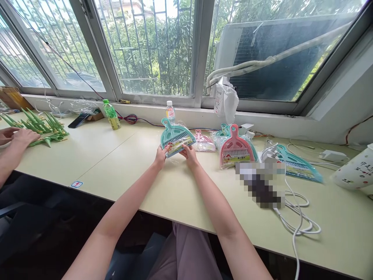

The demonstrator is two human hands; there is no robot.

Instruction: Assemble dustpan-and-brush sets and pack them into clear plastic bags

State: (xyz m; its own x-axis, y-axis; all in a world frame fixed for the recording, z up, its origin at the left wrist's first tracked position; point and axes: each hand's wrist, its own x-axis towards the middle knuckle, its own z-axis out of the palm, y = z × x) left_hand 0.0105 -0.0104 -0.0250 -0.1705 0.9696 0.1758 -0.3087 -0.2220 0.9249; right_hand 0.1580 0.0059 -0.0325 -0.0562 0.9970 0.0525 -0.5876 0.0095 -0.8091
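Observation:
Between my hands is a teal dustpan and brush set (177, 137) in clear plastic wrap, tilted up above the table with its handle away from me. My left hand (161, 156) grips its lower left corner, fingers closed. At its lower right edge, my right hand (189, 154) is closed on the same set, thumb on the front. Behind it to the right lies a small pink dustpan set (204, 142). Farther right, a pink dustpan set (236, 147) leans in front of teal ones. Another teal dustpan set (300, 165) lies at the right.
A co-worker's hands (25, 137) work at green plastic pieces (43, 126) on the left. A green-capped bottle (111, 114) and a clear bottle (170, 111) stand by the window. White cables (303, 225) hang over the table's front edge near a blurred object (260, 186). A white cup (354, 169) is far right.

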